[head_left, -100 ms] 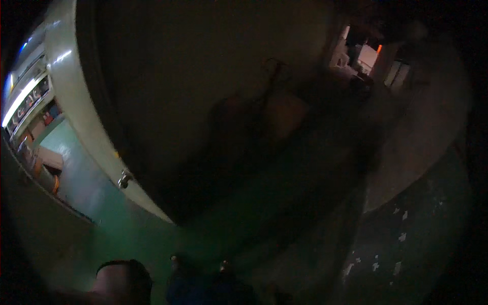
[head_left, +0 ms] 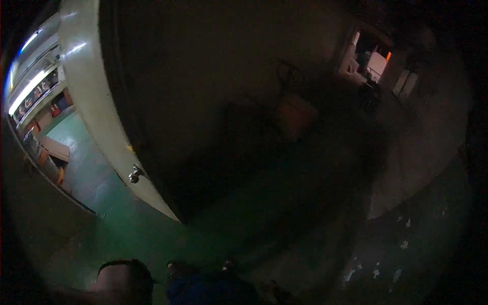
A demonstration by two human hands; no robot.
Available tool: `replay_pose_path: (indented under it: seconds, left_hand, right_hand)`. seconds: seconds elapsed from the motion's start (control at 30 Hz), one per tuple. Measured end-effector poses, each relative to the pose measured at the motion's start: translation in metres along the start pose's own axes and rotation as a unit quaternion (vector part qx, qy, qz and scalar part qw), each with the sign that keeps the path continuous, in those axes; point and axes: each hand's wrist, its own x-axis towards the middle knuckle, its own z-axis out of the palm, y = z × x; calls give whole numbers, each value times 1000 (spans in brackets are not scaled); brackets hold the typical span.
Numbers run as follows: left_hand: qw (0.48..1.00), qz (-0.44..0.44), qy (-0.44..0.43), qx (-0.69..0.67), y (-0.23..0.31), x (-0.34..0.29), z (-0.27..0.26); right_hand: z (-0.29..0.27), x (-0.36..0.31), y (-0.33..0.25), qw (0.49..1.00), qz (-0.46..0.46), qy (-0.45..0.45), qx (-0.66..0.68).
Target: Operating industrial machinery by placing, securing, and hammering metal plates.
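My left forearm (head_left: pixel 119 279) comes in at the lower left, with a dark band along its far end. The fingers of that hand are hidden in the dark, and nothing held shows there. Of my right hand I make out nothing; the lower right is very dark. Below the middle are my blue clothing (head_left: pixel 208 291) and the tips of my shoes (head_left: pixel 227 264). Ahead on the left a pale door (head_left: pixel 94 76) stands ajar, with a round metal knob (head_left: pixel 135 174) on its edge. My forearm is apart from it.
Past the door lies a lit room with a green floor (head_left: pixel 84 140), a cardboard box (head_left: pixel 56 148) and bright tube lights (head_left: pixel 28 91). A brownish box-like shape (head_left: pixel 296 116) stands in the dark beyond. A lit opening (head_left: pixel 373 63) shows far right. Pale patches (head_left: pixel 404 245) mark the floor.
The door, its knob and the lit room have shifted a little to the right in the picture, as the view turns. My left forearm stays nearly in place.
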Motion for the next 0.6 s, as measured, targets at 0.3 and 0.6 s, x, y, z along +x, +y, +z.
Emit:
replay_pose_path:
  seconds: [0.3,0.6]
  left_hand:
    - [995,81,10,51,137,-65,10]
    - [957,219,46,185,360,-171,27]
  right_hand:
    - [34,5,-40,995,14,-31,-94]
    - [184,50,-189,967,-85,-109,-212]
